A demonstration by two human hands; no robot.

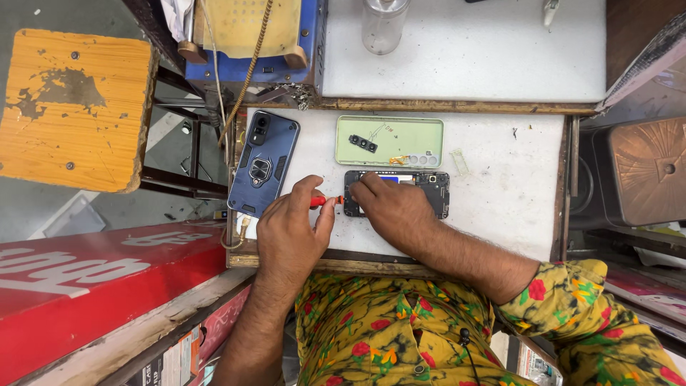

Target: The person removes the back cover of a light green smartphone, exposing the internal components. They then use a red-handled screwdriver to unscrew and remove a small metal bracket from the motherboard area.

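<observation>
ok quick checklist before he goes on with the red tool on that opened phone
1. Red-handled tool gripped: ok, the left hand pinches it, tip pointing at the phone's left end.
2. Opened phone steadied: ok, the right hand lies over its left half.
3. Tool tip seated: cannot tell, the right hand's fingers hide it.
4. Removed green back cover out of the way: ok, it lies apart, just beyond the phone.
5. Loose small parts contained: ok, they lie inside the cover.
6. Blue cased phone clear of the hands: ok, left of them, near the white table edge.
</observation>
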